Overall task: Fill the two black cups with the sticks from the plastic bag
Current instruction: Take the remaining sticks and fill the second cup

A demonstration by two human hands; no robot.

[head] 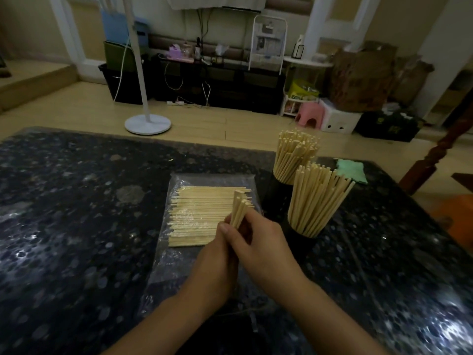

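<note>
A clear plastic bag (pixel 176 180) lies flat on the dark speckled table (pixel 76 201), with a layer of pale wooden sticks (pixel 197 213) on it. My left hand (pixel 217 260) and my right hand (pixel 261 244) are pressed together over the bag's near right corner, both closed around a small bundle of sticks (pixel 239 208) that points up and away. To the right stand two black cups, both packed with upright sticks: the near cup (pixel 303 239) and the far cup (pixel 275 187).
A green cloth (pixel 352 170) lies on the table behind the cups. A dark wooden chair post (pixel 432 160) rises at the table's right edge. Beyond the table are a white fan stand (pixel 147 124), a pink stool (pixel 308 115) and boxes.
</note>
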